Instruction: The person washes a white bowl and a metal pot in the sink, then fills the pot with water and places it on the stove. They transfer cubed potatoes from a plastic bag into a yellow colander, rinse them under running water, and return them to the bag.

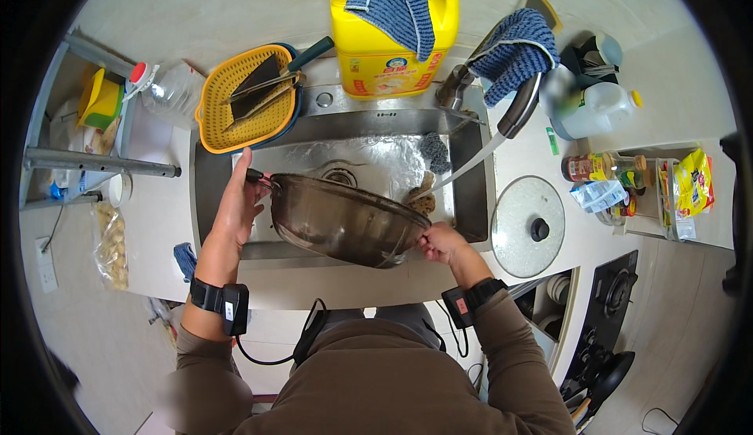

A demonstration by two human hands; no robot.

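Tilted over the front of the stainless steel sink (376, 146) is a wide metal pot (347, 220), its outer side facing me. My left hand (240, 202) holds it at the black-gripped left handle (256, 177), thumb pointing up. At the lower right rim, my right hand (442, 242) grips the pot with curled fingers; the handle there is hidden. Behind the pot, water (465, 169) streams from the faucet (523, 105) towards a brown scrubber-like piece (422, 195) on the sink floor. A grey scouring pad (434, 151) lies near the sink's right wall.
A yellow basket (209, 111) with a knife and other utensils overhangs the sink's back left. Behind stands a yellow detergent jug (385, 73) under a blue cloth (394, 5). Another cloth (517, 46) drapes the faucet. A glass lid (520, 244) lies right; the gas stove (606, 311) is beyond.
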